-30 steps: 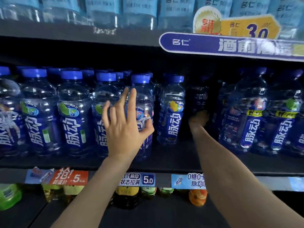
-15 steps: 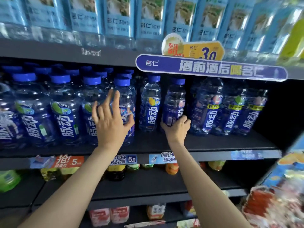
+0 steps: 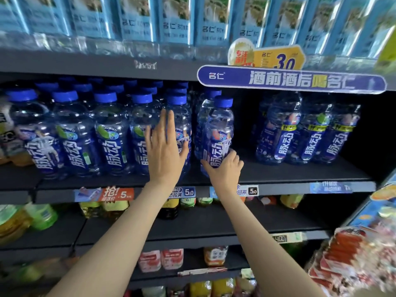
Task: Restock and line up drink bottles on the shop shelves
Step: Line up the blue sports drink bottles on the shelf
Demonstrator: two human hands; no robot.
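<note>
Clear bottles with blue caps and blue labels stand in rows on the dark middle shelf (image 3: 289, 175). My left hand (image 3: 165, 151) lies flat with straight fingers against the front bottle (image 3: 182, 123) at the right end of the left block. My right hand (image 3: 225, 170) grips the base of a single bottle (image 3: 220, 129), which leans slightly left near the shelf's front, in front of another bottle (image 3: 203, 116). Three more bottles (image 3: 306, 133) stand set back at the right, with a bare gap between them and the held one.
A purple sign (image 3: 291, 81) and a yellow price tag (image 3: 276, 57) hang off the upper shelf edge, above which stand light-blue labelled bottles (image 3: 137, 20). Price strips (image 3: 184, 191) line the middle shelf's front. Lower shelves hold mixed drinks (image 3: 162, 259); red packets (image 3: 347, 256) sit at lower right.
My right hand has drawn a bottle out from deep in the shelf toward the front edge and left. The left hand stays flat on the same bottle. The camera view has backed off.
</note>
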